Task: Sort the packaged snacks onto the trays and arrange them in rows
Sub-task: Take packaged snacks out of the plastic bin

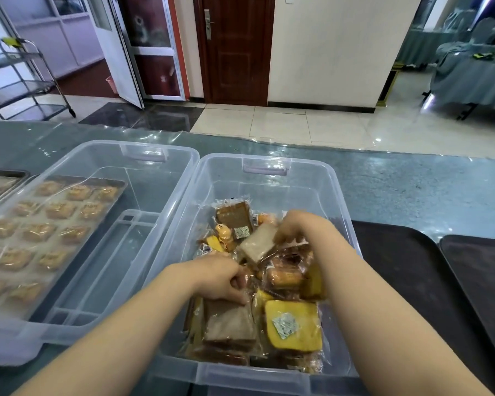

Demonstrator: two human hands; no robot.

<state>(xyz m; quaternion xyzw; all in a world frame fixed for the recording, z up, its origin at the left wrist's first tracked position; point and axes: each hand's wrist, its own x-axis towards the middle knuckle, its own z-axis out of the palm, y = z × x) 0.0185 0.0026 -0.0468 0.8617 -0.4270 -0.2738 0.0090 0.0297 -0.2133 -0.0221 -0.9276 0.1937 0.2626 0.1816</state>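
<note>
Snacks lie heaped in the clear bin, where the left hand curls around a wrapper and the right hand pinches a pale slice, likely for the dark trays alongside.

bright, even daylight fills the room beyond the hands, with glare spots on the glossy pale floor tiles and on the clear plastic sheet ahead of them. wide-angle bending curves the edges. the right hand is motion-blurred; shadows are soft.
</note>
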